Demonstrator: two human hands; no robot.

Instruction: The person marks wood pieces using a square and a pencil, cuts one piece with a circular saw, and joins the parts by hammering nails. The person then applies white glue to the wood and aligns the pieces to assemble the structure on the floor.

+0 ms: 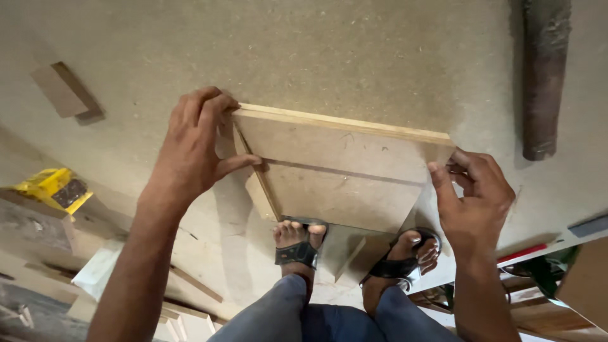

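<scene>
Wooden panel (pixel 335 171), with thin strips along its edges, lies flat on a large board on the floor (pixel 380 57), just ahead of two sandalled feet (pixel 297 244). At its left corner the left hand (pixel 193 149) curls its fingers (pixel 212 104) over the edge, gripping it. At the right corner the right hand (pixel 475 196) pinches the edge, thumb on top.

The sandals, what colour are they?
Black sandals, clearest in the head view.
</scene>
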